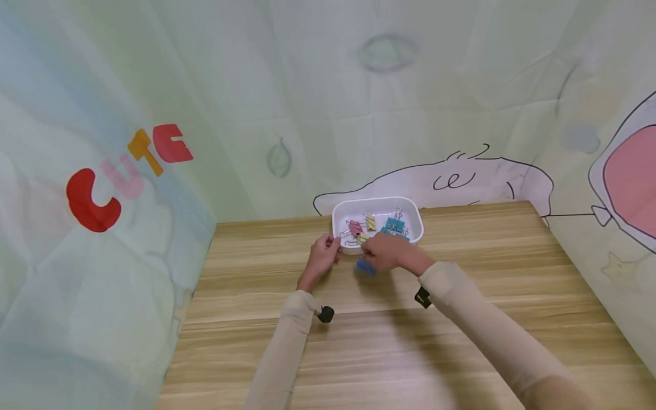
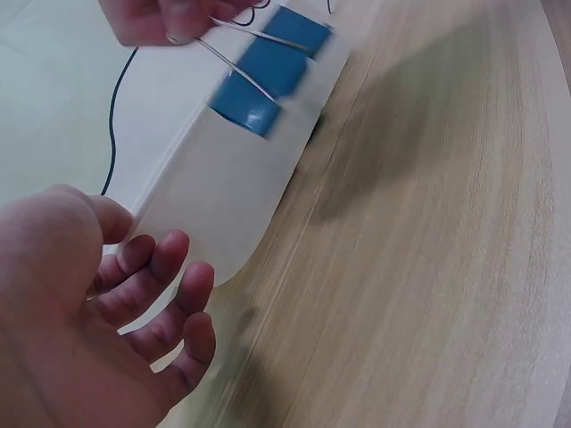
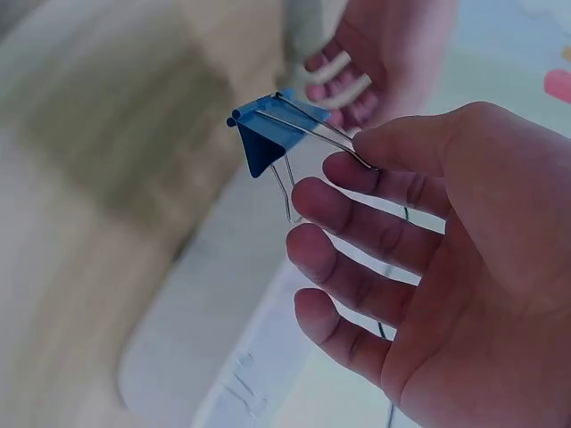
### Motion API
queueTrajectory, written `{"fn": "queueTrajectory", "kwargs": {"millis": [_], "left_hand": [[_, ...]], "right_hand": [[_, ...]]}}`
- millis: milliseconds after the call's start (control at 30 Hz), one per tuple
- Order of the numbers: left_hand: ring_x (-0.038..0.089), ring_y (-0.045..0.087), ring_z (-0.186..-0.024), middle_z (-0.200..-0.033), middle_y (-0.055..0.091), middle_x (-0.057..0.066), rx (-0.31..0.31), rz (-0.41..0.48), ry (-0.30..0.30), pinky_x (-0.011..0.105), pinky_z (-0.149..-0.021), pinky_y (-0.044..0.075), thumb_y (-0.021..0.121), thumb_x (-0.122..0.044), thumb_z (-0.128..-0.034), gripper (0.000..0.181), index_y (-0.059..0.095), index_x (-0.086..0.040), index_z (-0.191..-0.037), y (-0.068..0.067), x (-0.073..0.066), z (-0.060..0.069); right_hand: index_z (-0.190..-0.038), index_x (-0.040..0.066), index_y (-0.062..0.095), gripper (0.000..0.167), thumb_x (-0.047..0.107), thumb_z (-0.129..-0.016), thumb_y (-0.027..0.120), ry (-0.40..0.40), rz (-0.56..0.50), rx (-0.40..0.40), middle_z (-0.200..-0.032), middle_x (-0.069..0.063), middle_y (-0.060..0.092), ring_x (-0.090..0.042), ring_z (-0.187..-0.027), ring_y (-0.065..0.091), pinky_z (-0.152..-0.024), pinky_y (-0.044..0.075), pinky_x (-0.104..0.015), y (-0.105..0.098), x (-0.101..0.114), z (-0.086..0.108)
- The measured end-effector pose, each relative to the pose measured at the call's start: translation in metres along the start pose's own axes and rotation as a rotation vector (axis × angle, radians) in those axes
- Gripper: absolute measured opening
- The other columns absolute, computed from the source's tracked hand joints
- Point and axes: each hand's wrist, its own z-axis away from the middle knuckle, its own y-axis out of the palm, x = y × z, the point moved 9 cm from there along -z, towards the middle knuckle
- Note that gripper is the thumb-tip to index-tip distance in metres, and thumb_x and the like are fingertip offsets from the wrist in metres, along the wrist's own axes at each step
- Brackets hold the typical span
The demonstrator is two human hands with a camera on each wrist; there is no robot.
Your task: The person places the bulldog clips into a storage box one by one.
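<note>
A blue binder clip (image 1: 366, 266) hangs in front of the tray. In the right wrist view, my right hand (image 1: 388, 250) pinches one wire handle of this clip (image 3: 278, 132) between thumb and index finger; the other fingers are loosely bent. At the front left corner of the white plastic tray (image 1: 376, 201), my left hand (image 1: 323, 255) holds the rim, thumb over the edge and bent fingers along the outer wall (image 2: 210, 192). Inside the tray lie a pink binder clip (image 1: 355, 228), yellow ones (image 1: 370, 222) and teal ones (image 1: 394, 224). My right hand covers part of its front.
The wood-grain table (image 1: 359, 353) extends in front of the tray and to both sides. A printed curtain (image 1: 287, 102) hangs close behind the tray, with more fabric at left and right. Dark wrist devices (image 1: 326, 314) sit below both hands.
</note>
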Motion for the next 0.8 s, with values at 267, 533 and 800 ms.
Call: {"fn": "queueTrajectory", "kwargs": {"millis": [267,533,800], "left_hand": [[0.032,0.067,-0.079,-0.098,0.068,0.024,0.004,0.004,-0.003,0.035,-0.069,0.058,0.053,-0.019,-0.1095,0.022,0.057,0.001,-0.101,0.0,0.001,-0.001],[0.026,0.066,-0.077,-0.095,0.068,0.017,0.007,0.004,-0.017,0.031,-0.068,0.056,0.052,-0.02,-0.1099,0.022,0.057,0.0,-0.104,0.0,0.003,0.0],[0.027,0.066,-0.076,-0.094,0.069,0.018,0.006,0.018,-0.011,0.03,-0.067,0.056,0.054,-0.018,-0.1089,0.021,0.058,0.001,-0.103,-0.002,0.001,0.0]], "right_hand": [[-0.086,0.013,0.062,0.02,0.022,-0.104,0.056,0.073,0.05,0.002,-0.076,0.0,0.056,-0.017,-0.07,0.05,-0.061,0.04,-0.033,-0.039,-0.02,-0.001],[-0.1,0.01,0.067,0.015,0.022,-0.104,0.058,0.162,0.043,0.017,-0.082,-0.004,0.06,-0.021,-0.075,0.055,-0.064,0.043,-0.033,-0.054,-0.035,-0.012],[-0.098,0.01,0.067,0.015,0.022,-0.103,0.06,0.188,0.085,0.019,-0.08,-0.004,0.059,-0.021,-0.074,0.056,-0.066,0.043,-0.033,-0.061,-0.04,-0.021]]}}
